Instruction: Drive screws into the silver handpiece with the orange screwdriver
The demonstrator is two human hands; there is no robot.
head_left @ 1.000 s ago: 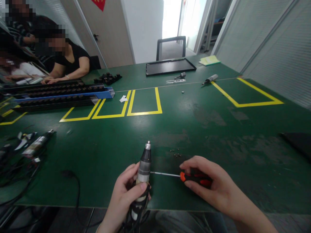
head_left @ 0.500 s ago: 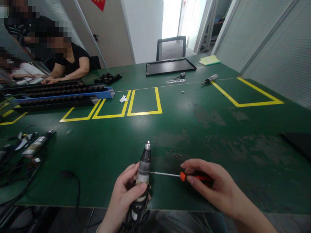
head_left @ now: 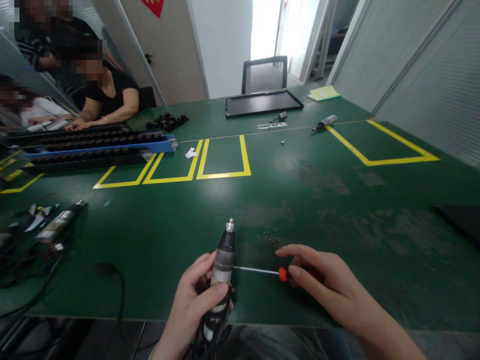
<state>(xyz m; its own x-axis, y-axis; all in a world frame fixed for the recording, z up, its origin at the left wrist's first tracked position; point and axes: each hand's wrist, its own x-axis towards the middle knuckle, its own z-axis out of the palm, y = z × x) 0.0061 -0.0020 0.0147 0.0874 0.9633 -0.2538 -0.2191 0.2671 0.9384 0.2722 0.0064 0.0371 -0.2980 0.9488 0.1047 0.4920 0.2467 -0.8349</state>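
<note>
My left hand (head_left: pixel 198 295) is wrapped round an electric screwdriver (head_left: pixel 224 265), its metal tip pointing up and away from me near the table's front edge. In my right hand (head_left: pixel 322 272) is a screwdriver with an orange and black handle (head_left: pixel 283 273); the thumb and some fingers close on the handle while the index finger reaches forward. The thin metal shaft (head_left: pixel 257 270) points left, its end at the side of the electric screwdriver's body. Several small screws (head_left: pixel 273 240) lie on the green table just beyond my right hand.
Another electric screwdriver (head_left: pixel 60 222) and tangled black cables (head_left: pixel 26 265) lie at the left. Long black and blue rails (head_left: pixel 150 146) stand behind yellow tape outlines (head_left: pixel 224 175). A black tray (head_left: pixel 264 104) is at the back. People sit at the far left; a dark object (head_left: pixel 457 220) lies right.
The index finger of my right hand has stretched slightly forward and left. The electric screwdriver in my left hand has tilted and shifted very slightly right.
</note>
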